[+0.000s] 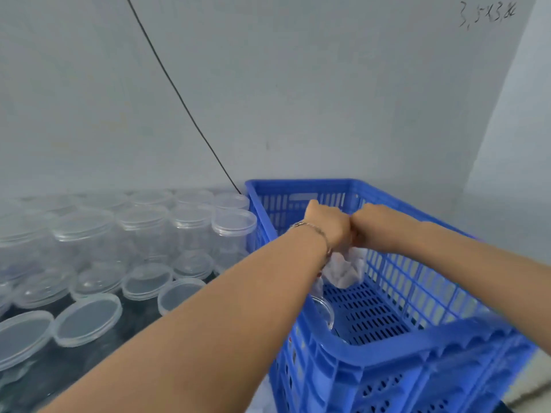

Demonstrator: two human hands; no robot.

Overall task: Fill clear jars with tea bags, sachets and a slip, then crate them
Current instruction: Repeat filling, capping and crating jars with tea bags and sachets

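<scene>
A blue slatted crate (396, 350) stands at the right, by the wall. Both my arms reach into it. My left hand (326, 225) and my right hand (377, 225) sit side by side over the crate, fingers curled down around a clear jar (343, 271) stuffed with white tea bags, which hangs below them. Most of the jar is hidden by my hands and left wrist. Another clear jar (323, 311) lies in the crate against its left wall, partly behind my left forearm.
Left of the crate, on a dark table top (98, 362), stand several stacked empty clear jars with lids (143, 231), and loose clear lids (86, 318) lie in front. A black cable (179, 93) runs down the grey wall behind.
</scene>
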